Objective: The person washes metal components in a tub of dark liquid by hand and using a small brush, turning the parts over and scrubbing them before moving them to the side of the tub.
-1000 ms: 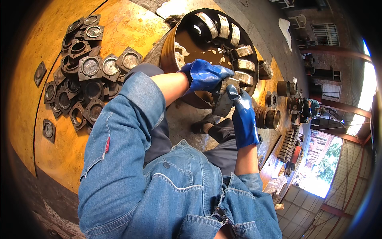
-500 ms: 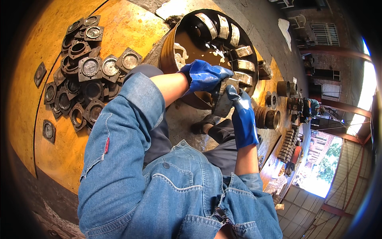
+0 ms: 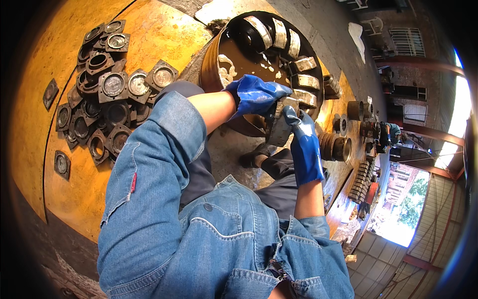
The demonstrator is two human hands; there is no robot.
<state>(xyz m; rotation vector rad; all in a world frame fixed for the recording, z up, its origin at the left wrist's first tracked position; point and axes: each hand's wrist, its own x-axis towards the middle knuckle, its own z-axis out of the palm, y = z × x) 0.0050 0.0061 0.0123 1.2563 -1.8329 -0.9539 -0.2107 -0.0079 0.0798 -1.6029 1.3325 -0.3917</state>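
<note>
My left hand [image 3: 256, 97], in a blue rubber glove, is closed on the upper end of a grey, blocky metal part [image 3: 280, 130]. Gripping the same part from its right side is my right hand [image 3: 302, 139], in a matching glove. The part is tilted at the near rim of a large round metal tub [image 3: 211, 70]. Brown liquid [image 3: 249, 57] with pale foam patches lies in the tub. Several thick curved metal pieces [image 3: 280, 34] line its far and right inner wall. My gloves hide much of the held part.
On the yellow floor plates [image 3: 154, 30] at left lies a heap of square metal flanges [image 3: 113, 84] with round centres. Metal rings [image 3: 341, 149] and cylinders [image 3: 354, 110] stand right of the tub. A row of dark parts [image 3: 361, 182] and another person [image 3: 393, 132] are farther right.
Foam patches on the liquid have shifted and shrunk. Both hands keep their hold on the metal part, almost without moving.
</note>
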